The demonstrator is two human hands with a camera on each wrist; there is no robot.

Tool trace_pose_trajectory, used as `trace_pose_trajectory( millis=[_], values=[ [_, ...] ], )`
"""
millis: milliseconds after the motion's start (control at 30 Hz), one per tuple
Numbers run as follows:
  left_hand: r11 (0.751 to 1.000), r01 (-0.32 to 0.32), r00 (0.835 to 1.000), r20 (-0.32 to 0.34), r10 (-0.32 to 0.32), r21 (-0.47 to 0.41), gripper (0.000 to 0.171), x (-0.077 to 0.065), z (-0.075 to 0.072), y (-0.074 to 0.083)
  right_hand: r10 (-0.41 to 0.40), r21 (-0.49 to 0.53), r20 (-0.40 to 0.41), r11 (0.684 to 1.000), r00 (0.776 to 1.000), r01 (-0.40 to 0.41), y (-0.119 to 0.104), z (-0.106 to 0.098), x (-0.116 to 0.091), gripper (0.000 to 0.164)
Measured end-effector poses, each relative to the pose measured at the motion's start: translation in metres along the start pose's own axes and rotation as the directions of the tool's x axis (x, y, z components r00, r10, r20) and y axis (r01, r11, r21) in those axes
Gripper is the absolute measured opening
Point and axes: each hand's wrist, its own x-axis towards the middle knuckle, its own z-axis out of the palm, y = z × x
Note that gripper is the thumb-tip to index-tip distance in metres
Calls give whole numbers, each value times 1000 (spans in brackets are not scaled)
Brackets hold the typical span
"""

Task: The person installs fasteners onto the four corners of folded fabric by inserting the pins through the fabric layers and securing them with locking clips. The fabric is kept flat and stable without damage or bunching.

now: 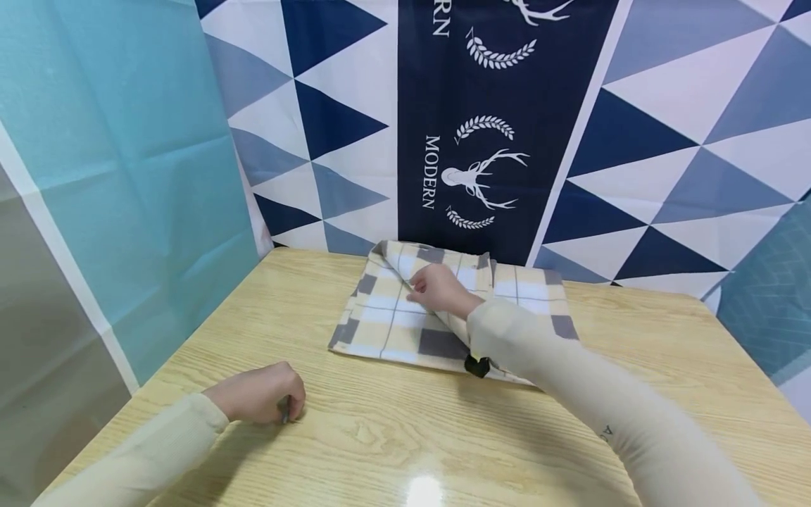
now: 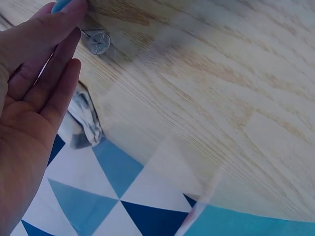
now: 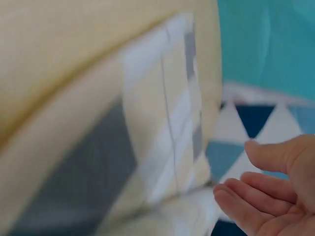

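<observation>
A plaid cloth (image 1: 393,317) in cream, white and grey lies folded in layers at the back of the table, one flap turned over diagonally. Above that flap is my right hand (image 1: 440,289), fingers loosely bent. In the right wrist view the thumb stands apart from the fingers (image 3: 256,206), nothing between them, beside the cloth (image 3: 167,118). My left hand (image 1: 262,394) is low over the table at the front left. Its thumb and fingers pinch a small blue thing (image 2: 60,6); a clear round disc (image 2: 99,43) shows next to it, exact kind unclear.
The wooden table (image 1: 355,436) reaches a hanging patterned curtain (image 1: 342,127) at the back. A teal cloth panel (image 1: 127,176) hangs along the left edge. A black device (image 1: 477,365) sits at my right wrist, close to the cloth's front edge.
</observation>
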Motion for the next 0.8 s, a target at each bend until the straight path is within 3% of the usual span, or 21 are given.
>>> trace_pose_trajectory(
  millis=[100, 267, 400, 533, 633, 800],
  values=[
    [1000, -13, 1000, -9, 13, -14, 31, 1, 0, 1, -89, -39, 82, 995, 993, 92, -18, 15, -5, 35],
    [998, -50, 998, -35, 49, -36, 24, 3, 2, 3, -205, -84, 202, 971, 958, 226, -35, 43, -16, 36],
    [997, -52, 998, -44, 49, -59, 20, 6, 0, 6, -251, -87, 240, 956, 938, 279, -42, 60, -20, 41],
    [996, -21, 999, -32, 19, -84, 17, 9, -4, 9, -255, -141, 241, 945, 936, 294, -48, 70, -22, 51],
    [997, -28, 999, -46, 24, -71, 16, 11, -9, 10, -271, -217, 259, 919, 927, 330, -52, 76, -21, 45],
    [999, -45, 990, -133, 47, 20, 18, 15, -30, 9, -354, -275, 244, 867, 903, 414, -54, 81, -18, 14]
  ],
)
